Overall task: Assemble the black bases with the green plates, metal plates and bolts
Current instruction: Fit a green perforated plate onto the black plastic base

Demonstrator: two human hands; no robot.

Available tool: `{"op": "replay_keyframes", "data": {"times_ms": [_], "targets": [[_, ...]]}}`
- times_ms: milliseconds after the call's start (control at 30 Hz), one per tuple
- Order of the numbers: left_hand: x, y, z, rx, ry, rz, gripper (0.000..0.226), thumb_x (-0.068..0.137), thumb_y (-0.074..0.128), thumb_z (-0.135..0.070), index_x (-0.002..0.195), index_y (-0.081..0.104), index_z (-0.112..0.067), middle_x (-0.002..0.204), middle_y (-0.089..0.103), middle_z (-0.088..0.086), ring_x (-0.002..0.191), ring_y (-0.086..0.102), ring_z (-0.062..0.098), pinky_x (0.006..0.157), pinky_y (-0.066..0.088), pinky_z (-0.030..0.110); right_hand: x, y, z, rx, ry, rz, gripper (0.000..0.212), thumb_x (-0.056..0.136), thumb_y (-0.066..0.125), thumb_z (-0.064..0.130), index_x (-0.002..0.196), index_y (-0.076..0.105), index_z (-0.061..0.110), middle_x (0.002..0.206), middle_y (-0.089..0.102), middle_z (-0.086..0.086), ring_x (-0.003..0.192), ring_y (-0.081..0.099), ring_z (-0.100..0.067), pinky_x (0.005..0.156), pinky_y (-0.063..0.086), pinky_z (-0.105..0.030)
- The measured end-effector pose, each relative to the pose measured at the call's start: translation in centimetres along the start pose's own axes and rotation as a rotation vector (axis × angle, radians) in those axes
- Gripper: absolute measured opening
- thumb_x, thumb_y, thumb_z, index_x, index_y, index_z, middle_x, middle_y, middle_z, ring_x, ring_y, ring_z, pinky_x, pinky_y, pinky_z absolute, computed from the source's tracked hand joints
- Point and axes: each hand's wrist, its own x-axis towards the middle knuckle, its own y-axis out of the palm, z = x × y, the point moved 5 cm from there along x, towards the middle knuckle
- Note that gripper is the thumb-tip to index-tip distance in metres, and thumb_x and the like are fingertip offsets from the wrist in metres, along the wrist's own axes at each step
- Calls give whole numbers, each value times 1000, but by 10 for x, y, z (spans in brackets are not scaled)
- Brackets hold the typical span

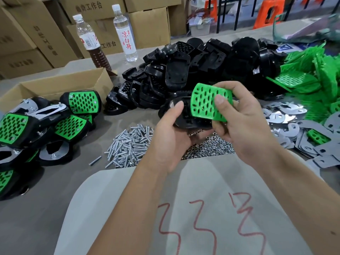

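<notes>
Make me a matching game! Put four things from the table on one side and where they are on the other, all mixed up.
Things:
1. green plate
2. black base
3. bolts
4. water bottle

Places:
A. standing at the back by the boxes
B. in the right hand
C. piled loose on the table
D. in the left hand

Pairs: 1-B, 2-D, 3-C, 4-A
</notes>
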Motion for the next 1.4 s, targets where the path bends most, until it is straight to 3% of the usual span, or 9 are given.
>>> {"op": "replay_keyframes", "data": {"times_ms": [233,400,500,667,767,967,1133,1200,1400], "targets": [[-1,-2,3,165,85,-66,51,104,43,-48,128,66,-10,131,66,27,101,69,32,87,54,49,1,1,1,-206,-22,80,18,99,70,13,112,66,25,95,76,0,84,76,-15,52,53,-20],[-2,-1,1,219,109,-112,50,106,38,-51,104,81,-27,114,76,17,92,71,29,78,56,44,4,-7,-4,-358,-35,46,24,96,76,19,109,57,19,92,78,2,79,76,-12,54,51,-18],[0,-3,2,204,123,-162,48,108,40,-46,108,79,-19,117,74,21,98,74,34,73,61,40,5,-10,-6,-411,-65,-3,24,94,78,20,106,58,22,90,78,4,76,75,-8,53,56,-21],[0,-17,2,267,156,-331,38,110,43,-31,124,68,-5,119,71,24,100,75,39,78,64,53,8,-20,-10,-576,-73,-80,28,88,83,32,107,63,29,99,71,4,93,71,-12,75,62,-32],[-1,-19,4,273,127,-412,37,110,44,-28,130,63,-3,119,72,22,105,74,38,90,60,62,6,-18,-8,-611,-103,-123,35,85,86,32,106,59,24,95,68,9,89,67,-3,71,58,-22],[-1,-12,-2,430,228,-359,21,85,73,-13,106,72,-8,103,77,18,101,74,38,87,60,62,0,-9,-7,-664,-153,-182,40,81,88,33,97,53,24,86,62,12,84,63,1,63,49,-12],[-2,-16,-4,360,236,-378,19,85,74,-3,104,73,-5,104,76,23,101,73,45,88,58,67,3,-16,-14,-593,-80,-229,53,68,93,50,94,54,25,78,57,13,68,54,-5,62,52,-29],[-2,-17,-4,304,217,-357,19,87,73,0,106,72,-3,105,77,22,100,74,44,87,60,65,5,-22,-17,-529,7,-229,61,62,94,57,100,58,26,84,62,9,74,60,-6,65,52,-28],[-1,-13,-1,223,161,-247,15,93,66,4,107,71,-2,97,78,13,84,77,25,65,63,36,5,-7,-15,-187,91,107,11,92,79,23,103,78,20,95,81,-2,84,78,-16,62,61,-27]]}}
